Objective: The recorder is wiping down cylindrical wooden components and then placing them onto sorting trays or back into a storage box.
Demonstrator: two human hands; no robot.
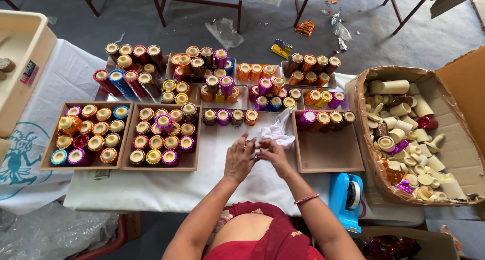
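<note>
Something small (256, 150) sits pinched between both hands at the frame's centre, too hidden to identify; the left hand (239, 159) and right hand (273, 156) press their fingertips together around it above the white worktop (151, 189). A white cloth (277, 131) lies just beyond the fingers. Two trays (124, 138) of foil-wrapped spools fill the left, an almost empty tray (328, 151) stands right, a blue tape dispenser (346, 197) below it, and a cardboard box (454, 138) of plain spools far right.
</note>
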